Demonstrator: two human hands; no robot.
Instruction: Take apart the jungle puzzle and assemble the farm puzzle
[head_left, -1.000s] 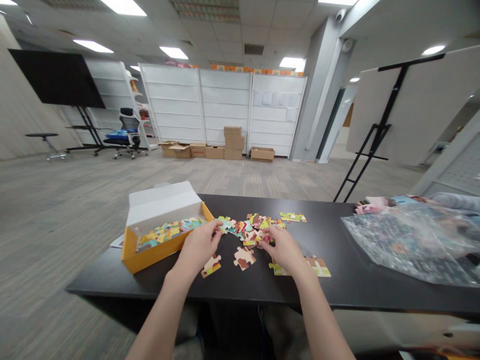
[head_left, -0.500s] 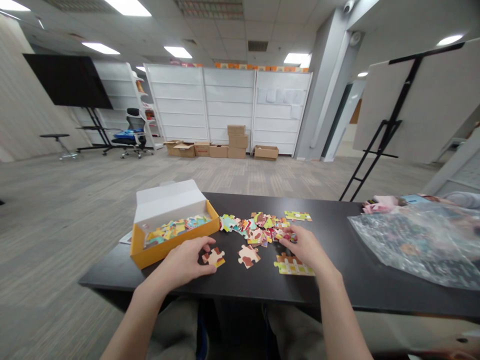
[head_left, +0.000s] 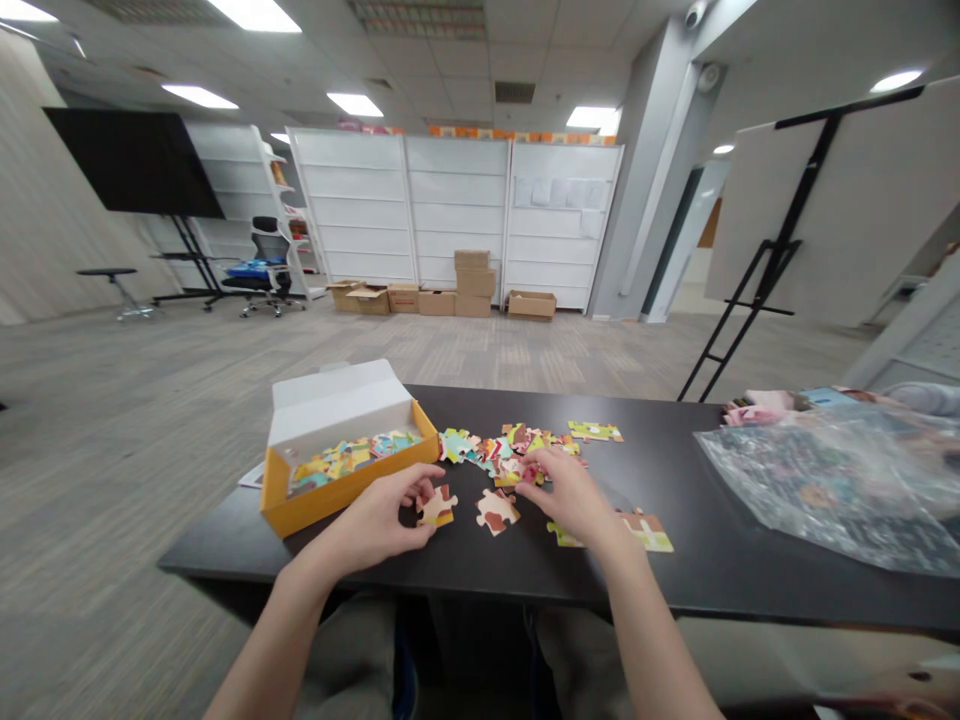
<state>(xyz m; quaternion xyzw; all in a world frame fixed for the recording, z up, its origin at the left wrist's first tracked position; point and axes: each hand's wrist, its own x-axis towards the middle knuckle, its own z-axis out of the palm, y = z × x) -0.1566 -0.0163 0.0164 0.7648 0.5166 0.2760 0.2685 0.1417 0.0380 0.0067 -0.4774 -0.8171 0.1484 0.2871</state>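
Observation:
My left hand (head_left: 394,510) holds a cream and brown jigsaw puzzle piece (head_left: 439,507) between thumb and fingers, low over the table in front of the box. Over the front of a heap of loose puzzle pieces (head_left: 487,452), my right hand (head_left: 566,497) has its fingers bent around a reddish-pink puzzle piece (head_left: 531,473), which they partly hide. Between both hands lies another cream piece with brown patches (head_left: 496,511). Joined fence-pattern pieces (head_left: 654,532) lie partly hidden under my right wrist. A green puzzle strip (head_left: 596,431) rests beyond the heap.
An open yellow box (head_left: 352,486) with more pieces inside stands at the left of the dark table (head_left: 720,570), its white lid (head_left: 337,400) raised. A crinkled clear plastic bag (head_left: 832,490) covers the right side. Cardboard boxes (head_left: 472,285) stand by the far shelves.
My right hand has moved left along the heap, uncovering the right end of the fence-pattern pieces. The piece in my left hand has turned and shifted slightly right and up.

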